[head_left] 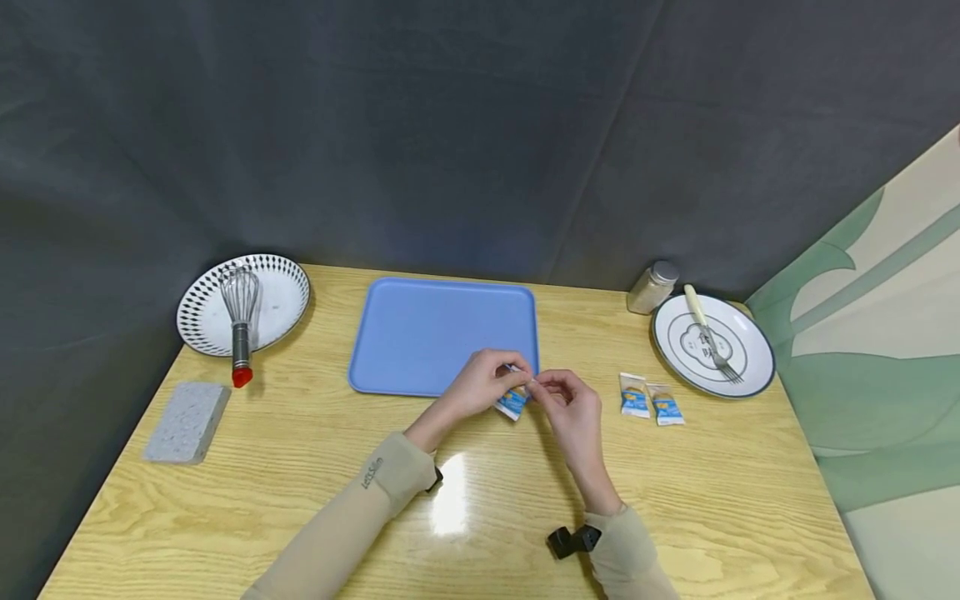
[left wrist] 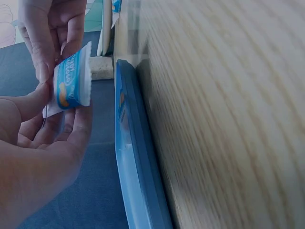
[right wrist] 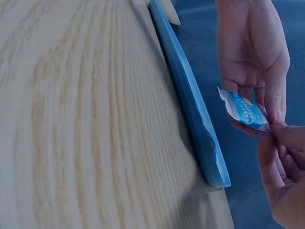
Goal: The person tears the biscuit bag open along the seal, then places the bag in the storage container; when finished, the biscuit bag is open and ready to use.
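Observation:
A small blue-and-white snack packet is held up between both hands over the tray's near right corner. My left hand grips it between thumb and fingers; in the left wrist view the packet shows its printed face and a crimped white end. Thumb and fingertip of my right hand pinch the packet's edge, right beside the left thumb. From the right wrist, the packet spans the left fingers. Below it lies a blue rectangular tray.
Two similar packets lie right of the hands. Behind them stand a shaker jar and a plate bearing a fork. On the left are a patterned plate with a whisk and a grey sponge-like block.

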`<state>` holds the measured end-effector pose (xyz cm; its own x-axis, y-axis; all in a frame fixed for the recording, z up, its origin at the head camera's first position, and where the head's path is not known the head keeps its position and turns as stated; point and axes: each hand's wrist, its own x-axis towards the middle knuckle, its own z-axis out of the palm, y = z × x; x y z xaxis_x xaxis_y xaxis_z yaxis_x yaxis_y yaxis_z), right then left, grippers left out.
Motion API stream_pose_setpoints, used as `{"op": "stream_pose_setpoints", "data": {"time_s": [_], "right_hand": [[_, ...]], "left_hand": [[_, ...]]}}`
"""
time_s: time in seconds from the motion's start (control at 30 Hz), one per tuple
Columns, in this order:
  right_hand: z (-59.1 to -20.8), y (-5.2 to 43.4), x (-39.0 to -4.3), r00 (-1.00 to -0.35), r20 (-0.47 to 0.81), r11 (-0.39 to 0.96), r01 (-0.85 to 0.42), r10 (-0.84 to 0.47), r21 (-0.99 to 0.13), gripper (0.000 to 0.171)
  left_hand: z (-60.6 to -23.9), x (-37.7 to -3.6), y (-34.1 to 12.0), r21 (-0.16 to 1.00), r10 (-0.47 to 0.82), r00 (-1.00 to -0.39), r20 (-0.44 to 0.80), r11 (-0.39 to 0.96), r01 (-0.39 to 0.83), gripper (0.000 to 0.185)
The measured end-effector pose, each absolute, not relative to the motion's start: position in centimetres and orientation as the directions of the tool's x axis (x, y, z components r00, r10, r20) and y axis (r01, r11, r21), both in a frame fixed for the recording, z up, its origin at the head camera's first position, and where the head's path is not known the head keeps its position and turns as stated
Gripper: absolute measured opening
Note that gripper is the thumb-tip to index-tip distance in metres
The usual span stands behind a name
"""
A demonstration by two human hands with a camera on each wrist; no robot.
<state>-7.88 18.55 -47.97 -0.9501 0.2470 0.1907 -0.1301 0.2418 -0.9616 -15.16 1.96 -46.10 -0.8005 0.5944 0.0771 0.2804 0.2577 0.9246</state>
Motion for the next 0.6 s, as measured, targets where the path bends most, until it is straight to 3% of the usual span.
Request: {"op": "stream_pose_setpoints", "data": {"time_s": [0.2,0.37,0.6], "right_hand": [[-47.9,17.9,-8.1,-0.919,0.240,0.265,-0.158,0.314,-0.951,0.008],[-48.0,17.3,-8.3,-0.879,0.319,0.333,-0.199,0.355,-0.922,0.011],[-48.3,16.3,-8.5,-0.804,0.524,0.504,-0.342,0.279,-0.793,0.020]], "left_hand": [[-45.7,-14.9,2.3,0.922,0.564,-0.820,0.099,0.257,0.288,0.011],[-45.5,-14.4,2.6,0.951,0.511,-0.857,0.062,0.230,0.206,0.012],[-45.7,-13.8,3.1,0.974,0.390,-0.921,0.000,0.209,0.089,0.016]]}}
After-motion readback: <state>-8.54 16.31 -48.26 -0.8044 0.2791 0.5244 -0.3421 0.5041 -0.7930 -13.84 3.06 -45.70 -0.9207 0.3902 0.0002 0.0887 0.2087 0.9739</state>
